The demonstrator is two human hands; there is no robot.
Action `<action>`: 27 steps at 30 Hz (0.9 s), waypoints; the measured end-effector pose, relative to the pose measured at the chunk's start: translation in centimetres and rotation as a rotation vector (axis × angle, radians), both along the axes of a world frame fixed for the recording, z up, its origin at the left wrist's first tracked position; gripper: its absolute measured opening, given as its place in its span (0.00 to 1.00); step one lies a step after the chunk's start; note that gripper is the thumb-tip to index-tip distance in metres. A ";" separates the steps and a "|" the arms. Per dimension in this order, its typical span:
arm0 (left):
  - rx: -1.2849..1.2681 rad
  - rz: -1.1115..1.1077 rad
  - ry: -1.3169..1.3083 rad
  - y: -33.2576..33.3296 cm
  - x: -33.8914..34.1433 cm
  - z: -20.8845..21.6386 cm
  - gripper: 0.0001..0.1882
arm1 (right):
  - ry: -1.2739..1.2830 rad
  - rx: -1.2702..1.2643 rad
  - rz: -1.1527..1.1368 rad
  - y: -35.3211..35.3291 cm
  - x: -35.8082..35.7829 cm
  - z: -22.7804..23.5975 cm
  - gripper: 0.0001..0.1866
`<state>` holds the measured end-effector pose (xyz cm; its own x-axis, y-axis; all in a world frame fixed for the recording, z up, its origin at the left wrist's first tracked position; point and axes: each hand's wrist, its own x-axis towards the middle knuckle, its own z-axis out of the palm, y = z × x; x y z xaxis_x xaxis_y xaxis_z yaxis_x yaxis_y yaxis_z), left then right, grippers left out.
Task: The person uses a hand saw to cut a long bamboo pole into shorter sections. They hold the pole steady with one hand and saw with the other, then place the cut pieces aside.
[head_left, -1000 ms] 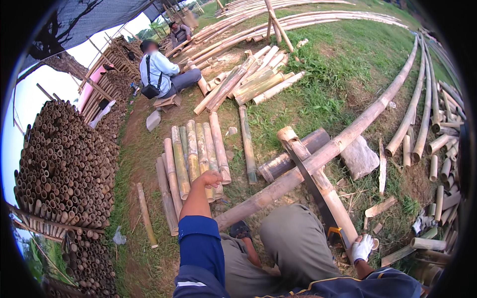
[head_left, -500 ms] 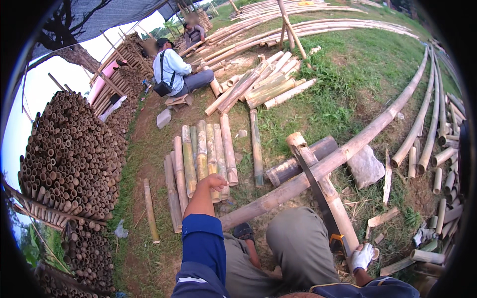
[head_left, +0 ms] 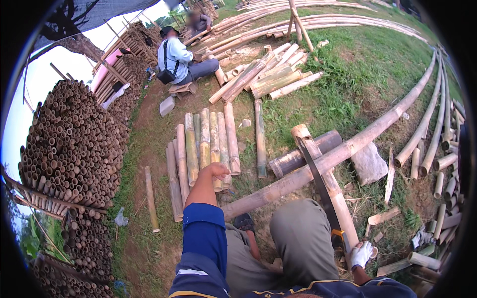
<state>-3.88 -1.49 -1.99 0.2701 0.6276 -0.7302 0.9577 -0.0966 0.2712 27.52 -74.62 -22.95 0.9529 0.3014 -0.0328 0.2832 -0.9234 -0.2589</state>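
Note:
My left hand, bare and with curled fingers, hangs over the near end of a row of cut bamboo lengths. Nothing shows in it. My right hand, in a white glove, is closed around the near end of a bamboo piece. That piece slants away from me, across a long bamboo pole. A handsaw with an orange and black handle lies along the piece's left side. Its handle is beside my right hand but apart from it; the blade tip reaches the piece's far end.
A darker thick bamboo length and a pale stone block lie by the long pole. Stacked bamboo rises at left. Loose offcuts line the right. A seated co-worker is ahead, near more cut bamboo.
The view has tilted slightly, so the scene sits a little higher and further right. The seated co-worker's head has turned. My hands keep nearly the same pose.

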 end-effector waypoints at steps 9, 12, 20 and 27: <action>0.011 0.017 -0.011 0.2 0.0 -0.8 0.29 | 0.032 -0.047 -0.011 0.7 0.3 -0.3 0.18; 0.000 -0.016 -0.017 -0.2 1.1 0.3 0.29 | 0.041 -0.050 -0.006 0.3 0.4 -1.2 0.19; -0.011 0.000 -0.043 0.2 0.5 -0.9 0.26 | 0.006 -0.025 0.050 0.9 0.5 0.8 0.17; 0.000 0.011 -0.030 0.2 1.1 -0.5 0.29 | 0.010 -0.006 -0.008 0.2 -0.5 0.9 0.18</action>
